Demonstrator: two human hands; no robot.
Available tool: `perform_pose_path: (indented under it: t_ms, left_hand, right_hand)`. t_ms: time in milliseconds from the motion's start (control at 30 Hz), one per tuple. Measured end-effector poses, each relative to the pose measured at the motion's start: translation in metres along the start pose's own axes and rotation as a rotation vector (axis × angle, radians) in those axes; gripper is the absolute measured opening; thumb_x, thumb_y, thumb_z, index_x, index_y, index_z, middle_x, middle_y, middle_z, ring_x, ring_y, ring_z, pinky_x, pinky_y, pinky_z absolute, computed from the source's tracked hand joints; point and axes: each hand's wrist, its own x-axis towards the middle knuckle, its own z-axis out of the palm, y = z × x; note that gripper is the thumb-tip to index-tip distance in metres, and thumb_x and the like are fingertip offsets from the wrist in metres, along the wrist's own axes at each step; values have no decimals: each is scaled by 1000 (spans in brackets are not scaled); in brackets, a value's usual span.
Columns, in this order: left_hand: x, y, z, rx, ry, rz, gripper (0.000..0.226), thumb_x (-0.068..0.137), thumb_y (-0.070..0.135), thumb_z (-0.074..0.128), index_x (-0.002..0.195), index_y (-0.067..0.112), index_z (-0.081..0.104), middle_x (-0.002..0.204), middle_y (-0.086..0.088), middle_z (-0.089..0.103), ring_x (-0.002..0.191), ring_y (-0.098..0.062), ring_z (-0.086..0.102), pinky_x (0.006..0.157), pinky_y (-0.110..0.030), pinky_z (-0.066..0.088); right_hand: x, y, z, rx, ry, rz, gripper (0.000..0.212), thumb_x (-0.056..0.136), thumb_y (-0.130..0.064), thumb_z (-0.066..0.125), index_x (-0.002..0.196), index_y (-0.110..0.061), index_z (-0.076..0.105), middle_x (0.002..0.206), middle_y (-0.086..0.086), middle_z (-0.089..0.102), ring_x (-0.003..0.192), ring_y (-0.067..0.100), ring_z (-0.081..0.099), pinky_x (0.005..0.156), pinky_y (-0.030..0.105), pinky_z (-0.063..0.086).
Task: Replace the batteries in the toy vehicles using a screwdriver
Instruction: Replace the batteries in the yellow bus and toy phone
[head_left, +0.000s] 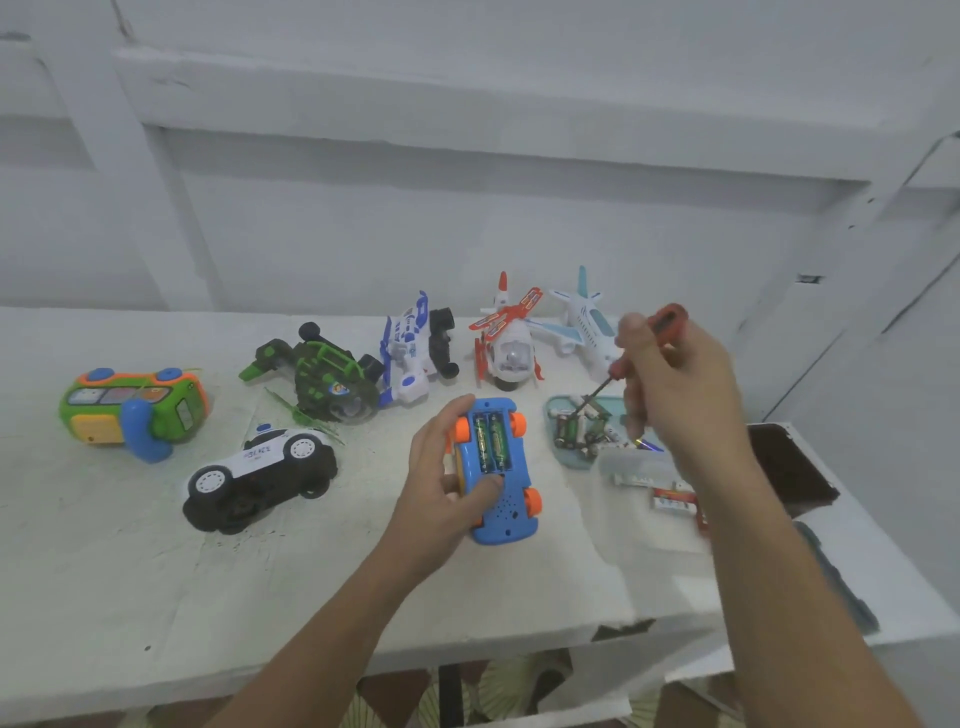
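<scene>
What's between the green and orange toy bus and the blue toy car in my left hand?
Head view: a black-and-white toy police car on its side, then your left hand gripping the blue toy car.

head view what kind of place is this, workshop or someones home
Probably a makeshift home work spot, not a proper workshop: a rough white-painted table, a bare white wall behind it, and toys like the police car laid out, plus loose batteries.
</scene>
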Motion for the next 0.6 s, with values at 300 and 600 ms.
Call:
perform_pose_path:
  t_ms: [300,600]
  left_hand:
    - [26,7,65,55,-68,79,69,85,16,67,133,57,41,137,23,37,124,-25,56,84,-34,60]
    - [41,14,119,156,-68,134,66,78,20,64,129,53,40,126,35,38,123,-2,50,81,-9,48]
  right_hand:
    - [25,44,-57,684,-125,193,14,81,-17,62,89,-7,57,67,1,60,68,18,66,62,28,57]
    - [44,67,-84,552,-216,89,23,92,-35,49,95,-15,38,84,14,70,89,36,72,76,37,60]
